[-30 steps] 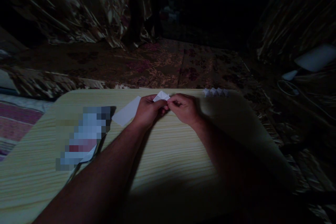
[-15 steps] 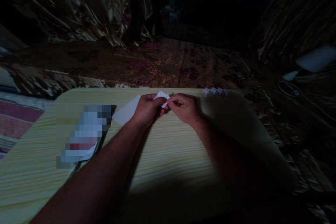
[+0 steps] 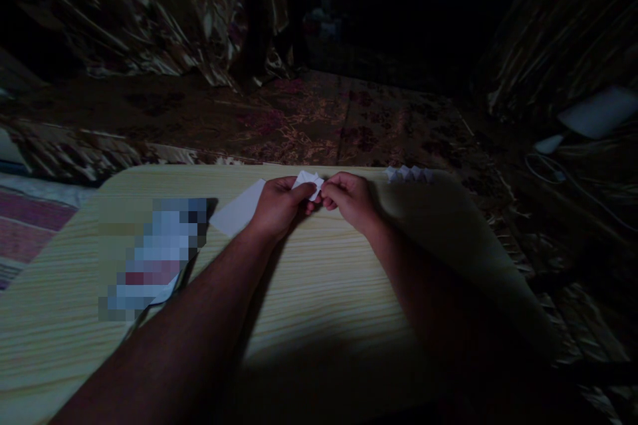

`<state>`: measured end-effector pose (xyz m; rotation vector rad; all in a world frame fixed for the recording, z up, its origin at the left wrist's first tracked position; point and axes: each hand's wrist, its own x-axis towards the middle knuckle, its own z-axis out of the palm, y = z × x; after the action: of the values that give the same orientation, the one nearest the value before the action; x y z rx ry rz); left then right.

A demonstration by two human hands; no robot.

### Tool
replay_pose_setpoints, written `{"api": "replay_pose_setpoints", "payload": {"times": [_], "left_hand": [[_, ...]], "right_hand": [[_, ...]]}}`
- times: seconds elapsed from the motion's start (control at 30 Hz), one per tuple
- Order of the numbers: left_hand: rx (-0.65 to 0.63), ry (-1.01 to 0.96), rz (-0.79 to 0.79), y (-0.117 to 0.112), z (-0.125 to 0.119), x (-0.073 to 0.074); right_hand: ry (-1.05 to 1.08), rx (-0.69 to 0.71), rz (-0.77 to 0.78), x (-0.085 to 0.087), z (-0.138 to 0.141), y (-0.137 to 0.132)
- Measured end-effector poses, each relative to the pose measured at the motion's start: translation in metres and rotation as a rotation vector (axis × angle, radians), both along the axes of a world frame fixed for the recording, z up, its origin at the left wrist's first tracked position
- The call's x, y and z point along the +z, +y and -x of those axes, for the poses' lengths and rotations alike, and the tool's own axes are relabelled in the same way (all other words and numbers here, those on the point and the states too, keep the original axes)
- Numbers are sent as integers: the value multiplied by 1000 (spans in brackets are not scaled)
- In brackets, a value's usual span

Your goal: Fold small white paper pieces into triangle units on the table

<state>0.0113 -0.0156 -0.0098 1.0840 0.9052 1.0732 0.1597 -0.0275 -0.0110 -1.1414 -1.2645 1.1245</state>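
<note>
A small piece of folded white paper (image 3: 308, 180) is pinched between the thumb and fingers of my left hand (image 3: 280, 204), above the far part of the table. My right hand (image 3: 351, 199) is closed at the paper's right edge, its thumb and index finger pressed together there. Its fingertips partly hide that edge. Flat on the table beside my left hand lies a white paper sheet (image 3: 239, 209), partly covered by the hand. To the right, a row of several small folded white paper pieces (image 3: 409, 174) stands near the table's far edge.
The light wood-grain table (image 3: 319, 279) has rounded corners. A blurred-out phone-like object (image 3: 159, 252) lies on its left. Past the far edge is a dark patterned cloth (image 3: 319, 113) with curtains behind. At the right are a white lamp-like object (image 3: 598, 113) and its cable (image 3: 545, 169).
My right fingers have shifted slightly at the paper's right edge, and more of the folded paper shows. My left hand keeps its pinch. The view has moved a little.
</note>
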Motion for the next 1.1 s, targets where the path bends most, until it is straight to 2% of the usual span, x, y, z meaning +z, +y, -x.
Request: {"api": "replay_pose_setpoints", "payload": {"times": [0.73, 0.93, 1.1], "left_hand": [[33, 53, -54, 0, -2, -2], [90, 99, -49, -3, -4, -1], [106, 152, -111, -6, -5, 2]], "right_hand": [[-112, 8, -65, -4, 0, 2], [-128, 9, -58, -5, 0, 2], [-59, 35, -32, -6, 0, 3]]}}
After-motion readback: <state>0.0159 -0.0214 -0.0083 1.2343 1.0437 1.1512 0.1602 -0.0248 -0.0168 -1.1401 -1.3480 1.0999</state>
